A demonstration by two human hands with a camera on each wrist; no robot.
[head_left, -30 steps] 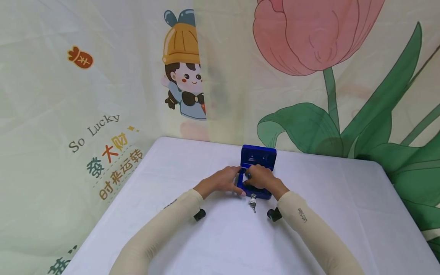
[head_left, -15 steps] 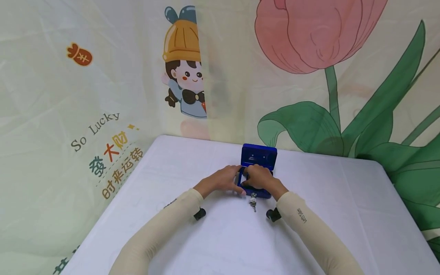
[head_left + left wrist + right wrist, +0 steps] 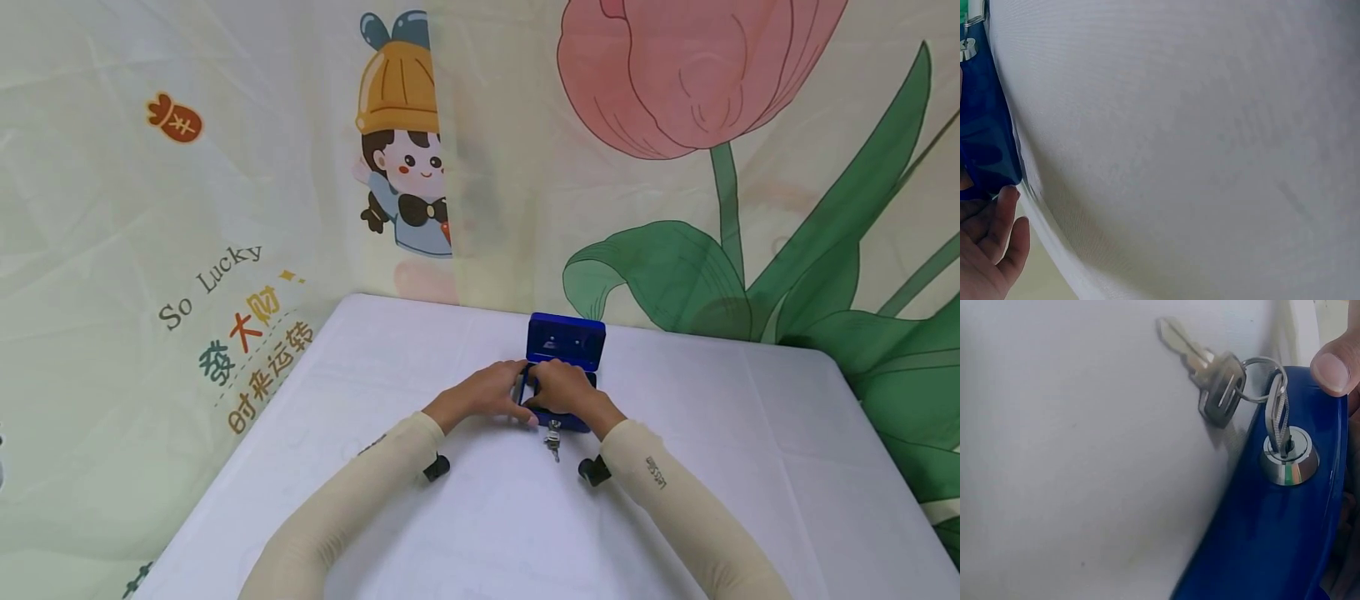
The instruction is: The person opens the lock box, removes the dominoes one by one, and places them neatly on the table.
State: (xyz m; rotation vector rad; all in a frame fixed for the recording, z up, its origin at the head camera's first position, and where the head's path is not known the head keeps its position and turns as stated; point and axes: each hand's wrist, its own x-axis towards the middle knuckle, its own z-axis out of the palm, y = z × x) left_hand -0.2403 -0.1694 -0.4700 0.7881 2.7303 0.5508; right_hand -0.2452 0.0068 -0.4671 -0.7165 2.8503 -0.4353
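A small blue cash box (image 3: 576, 421) stands on the table with its lid (image 3: 564, 340) tilted up. My left hand (image 3: 491, 390) holds its left end, the thumb at the front corner. That hand (image 3: 988, 247) also shows beside the box (image 3: 988, 134) in the left wrist view. My right hand (image 3: 564, 387) reaches inside, near the left wall; its fingertips are partly hidden, and what they touch does not show. In the right wrist view, one key (image 3: 1277, 415) sits in the front lock (image 3: 1291, 462). A second key (image 3: 1222, 390) hangs from the same ring.
A white cloth covers the table (image 3: 495, 517), with a printed curtain (image 3: 502, 208) behind its far edge. Black wrist devices (image 3: 595, 471) are strapped under both sleeves.
My right hand shifts slightly left inside the cash box. The left hand stays at the box's left end, and the box keeps its place with the lid up.
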